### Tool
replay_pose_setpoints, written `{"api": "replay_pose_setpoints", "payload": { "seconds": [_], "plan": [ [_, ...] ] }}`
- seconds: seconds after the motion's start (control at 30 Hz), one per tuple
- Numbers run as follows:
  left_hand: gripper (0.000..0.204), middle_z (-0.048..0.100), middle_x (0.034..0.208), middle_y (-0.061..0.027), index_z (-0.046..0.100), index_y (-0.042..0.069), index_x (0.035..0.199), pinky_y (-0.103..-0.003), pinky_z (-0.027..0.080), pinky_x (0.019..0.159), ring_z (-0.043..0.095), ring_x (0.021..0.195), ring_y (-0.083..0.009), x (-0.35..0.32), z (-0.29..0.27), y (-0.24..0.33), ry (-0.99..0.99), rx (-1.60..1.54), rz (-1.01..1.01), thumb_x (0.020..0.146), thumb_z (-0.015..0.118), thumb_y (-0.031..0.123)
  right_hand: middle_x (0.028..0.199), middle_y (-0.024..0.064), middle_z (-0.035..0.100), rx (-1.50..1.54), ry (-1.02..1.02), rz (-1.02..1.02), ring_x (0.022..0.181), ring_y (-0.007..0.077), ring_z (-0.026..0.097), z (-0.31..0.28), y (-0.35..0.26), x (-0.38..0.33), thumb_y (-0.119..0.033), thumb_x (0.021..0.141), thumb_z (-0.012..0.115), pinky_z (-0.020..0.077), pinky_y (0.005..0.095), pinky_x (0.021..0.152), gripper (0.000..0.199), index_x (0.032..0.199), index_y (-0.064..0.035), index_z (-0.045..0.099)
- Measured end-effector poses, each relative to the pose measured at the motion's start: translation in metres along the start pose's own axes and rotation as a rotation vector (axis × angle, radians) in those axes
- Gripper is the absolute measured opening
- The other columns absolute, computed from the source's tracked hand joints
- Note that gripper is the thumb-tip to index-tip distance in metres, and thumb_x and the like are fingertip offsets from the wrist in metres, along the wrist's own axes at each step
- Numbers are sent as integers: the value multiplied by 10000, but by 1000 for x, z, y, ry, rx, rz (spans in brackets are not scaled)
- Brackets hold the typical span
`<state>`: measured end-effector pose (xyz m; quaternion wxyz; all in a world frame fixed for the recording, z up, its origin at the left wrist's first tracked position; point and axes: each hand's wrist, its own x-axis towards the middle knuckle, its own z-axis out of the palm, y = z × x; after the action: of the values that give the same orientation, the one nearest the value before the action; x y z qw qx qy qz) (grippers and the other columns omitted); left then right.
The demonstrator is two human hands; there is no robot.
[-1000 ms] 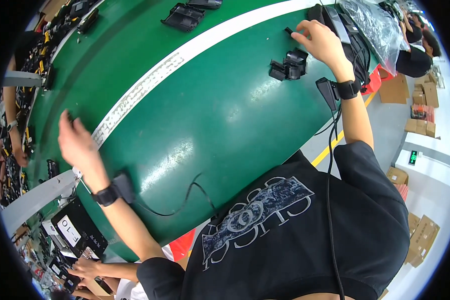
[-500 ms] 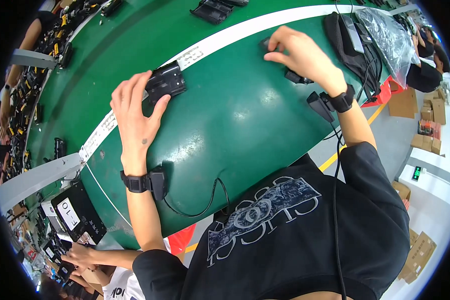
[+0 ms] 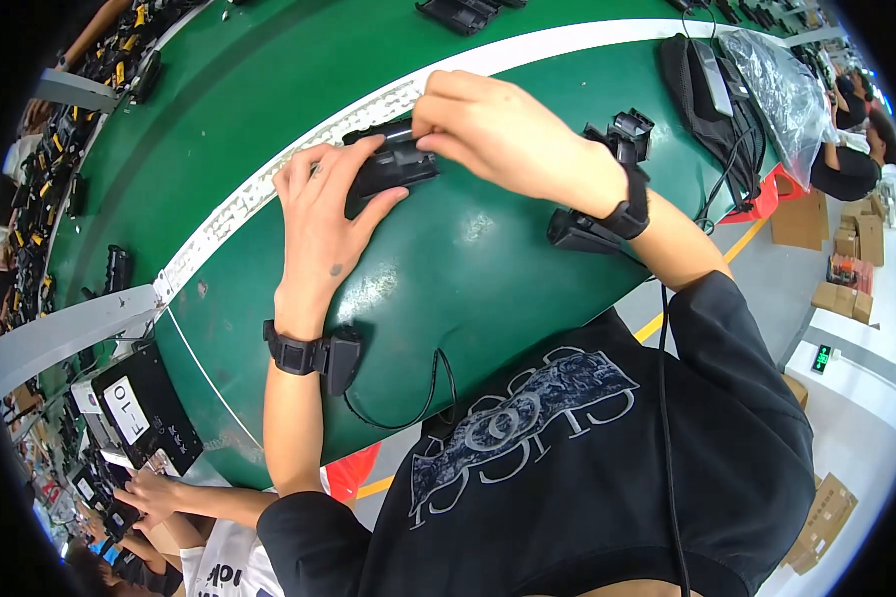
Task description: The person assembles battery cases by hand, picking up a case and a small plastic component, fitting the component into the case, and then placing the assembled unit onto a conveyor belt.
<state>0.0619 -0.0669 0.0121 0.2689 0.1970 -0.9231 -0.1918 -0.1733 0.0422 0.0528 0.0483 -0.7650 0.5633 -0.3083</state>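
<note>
My left hand [image 3: 327,214] is closed around the near left side of a black plastic housing [image 3: 413,165], thumb in front and fingers behind. The housing lies on the green table by the white strip. My right hand [image 3: 498,129] reaches across to its upper right, fingers pinched together against it. A small black part, seen at those fingertips earlier, is now mostly hidden by them. Each wrist bears a strapped black device, the left one [image 3: 314,353] close to the tabletop. Right of my right hand lie several black parts [image 3: 631,134].
A black mesh bag [image 3: 679,85] and a clear plastic bag [image 3: 777,95] lie at the far right. More black housings [image 3: 458,14] rest beyond the white strip [image 3: 558,38]. A metal bar [image 3: 80,323] and black box [image 3: 149,413] stand left. Another person's arm [image 3: 154,496] is lower left.
My right hand has swung left from the right of the table to the housing, bringing the small black part. My left hand and the housing have shifted right in view.
</note>
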Motion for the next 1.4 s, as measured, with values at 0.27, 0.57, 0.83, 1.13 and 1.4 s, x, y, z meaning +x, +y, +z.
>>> {"api": "replay_pose_setpoints", "payload": {
  "seconds": [0.27,0.57,0.83,1.13,1.4],
  "plan": [
    [480,722,1154,49,771,205,1320,-465,367,1066,618,1107,-208,2,0,-2,41,150,169,874,863,356,1026,147,646,-246,-162,46,1000,358,672,16,-8,13,-50,917,741,580,458,859,125,992,19,669],
    [380,700,1109,30,813,204,1217,-447,408,1013,619,1072,-211,3,2,-2,28,133,180,870,869,346,1005,155,711,-206,-364,72,1021,370,711,15,1,27,21,841,714,585,473,861,153,993,15,702],
    [352,719,1263,-26,787,177,1265,-448,460,1026,633,1160,-274,1,-8,-31,88,136,161,925,829,259,1020,143,727,-348,-369,104,1031,367,726,14,-3,24,-56,874,768,595,477,851,142,997,-12,713],
    [634,598,1508,-233,456,-4,1577,-544,413,1165,584,1363,-397,-49,-96,-182,387,1121,-502,996,675,128,1069,86,747,-364,123,406,909,357,736,-10,52,15,-202,1009,701,588,454,789,245,1238,-116,713],
    [532,684,1357,-221,595,41,1411,-553,546,1022,646,1248,-433,-63,-111,-203,168,954,-725,888,694,45,1061,87,732,-462,-87,740,976,302,748,-112,58,-86,-271,984,765,583,429,816,318,1260,-118,722]
  ]
}}
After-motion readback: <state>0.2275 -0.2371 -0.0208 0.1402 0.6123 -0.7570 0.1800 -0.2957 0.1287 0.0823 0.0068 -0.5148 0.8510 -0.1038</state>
